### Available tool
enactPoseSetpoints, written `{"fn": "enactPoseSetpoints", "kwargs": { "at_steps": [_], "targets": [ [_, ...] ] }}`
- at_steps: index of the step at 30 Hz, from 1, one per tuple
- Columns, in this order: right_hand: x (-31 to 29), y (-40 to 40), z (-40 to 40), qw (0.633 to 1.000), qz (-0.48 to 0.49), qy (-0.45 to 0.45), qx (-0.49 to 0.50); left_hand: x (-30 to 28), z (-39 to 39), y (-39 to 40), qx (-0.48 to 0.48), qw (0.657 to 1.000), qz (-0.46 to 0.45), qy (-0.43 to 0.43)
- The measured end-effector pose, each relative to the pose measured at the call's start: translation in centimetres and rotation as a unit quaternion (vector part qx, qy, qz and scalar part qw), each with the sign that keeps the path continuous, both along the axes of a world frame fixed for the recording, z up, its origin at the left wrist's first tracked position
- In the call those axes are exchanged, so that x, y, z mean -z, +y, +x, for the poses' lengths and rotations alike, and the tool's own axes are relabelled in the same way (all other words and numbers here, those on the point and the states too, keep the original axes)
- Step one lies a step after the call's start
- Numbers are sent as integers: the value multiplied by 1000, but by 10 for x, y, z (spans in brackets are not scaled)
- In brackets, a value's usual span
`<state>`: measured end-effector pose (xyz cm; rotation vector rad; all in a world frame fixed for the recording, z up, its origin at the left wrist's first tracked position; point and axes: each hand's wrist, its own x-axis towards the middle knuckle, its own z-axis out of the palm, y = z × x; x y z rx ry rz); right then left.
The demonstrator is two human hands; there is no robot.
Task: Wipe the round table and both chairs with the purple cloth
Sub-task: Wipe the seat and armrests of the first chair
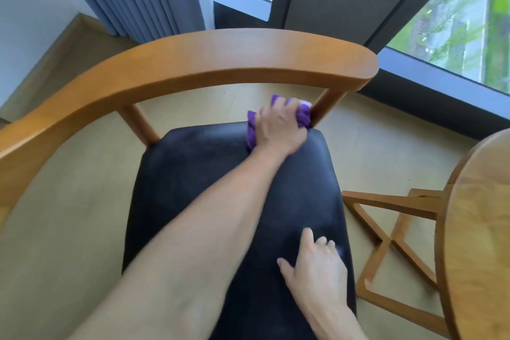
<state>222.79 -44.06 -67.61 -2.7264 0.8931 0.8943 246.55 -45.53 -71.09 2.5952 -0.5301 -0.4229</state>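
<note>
— Left hand: status?
— Clenched on the purple cloth, bunched at the seat's far right corner, touching the rear post of the chair.
— Right hand?
— Fingers relaxed, resting flat near the seat's right edge.
— Seat: material?
— Black, smooth, padded, rounded corners. Curved wooden backrest above it.
— Surroundings?
— Round table, grained wood, just right of the chair; pale floor open on the left; window behind.
</note>
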Motion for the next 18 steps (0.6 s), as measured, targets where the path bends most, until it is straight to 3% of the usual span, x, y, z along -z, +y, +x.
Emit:
{"fn": "enactPoseSetpoints", "kwargs": {
  "at_steps": [3,7,9,11,14,16,18],
  "targets": [
    [-11,-23,42,998,5,-48,28,-2,-3,-1,67,997,23,-27],
    [-7,-39,117,991,13,-130,-24,-2,25,56,108,994,14,-2],
    [-1,-42,149,986,34,-156,-55,0,40,94,70,997,14,-2],
    [6,-48,166,984,32,-161,-72,0,59,130,11,997,73,5],
    [13,-65,166,981,42,-171,-82,3,82,154,-138,978,150,44],
    [16,-80,158,974,68,-202,-75,2,72,117,-182,968,167,47],
    [18,-94,152,960,121,-252,-37,-9,41,45,-143,980,129,48]
  ]
}}
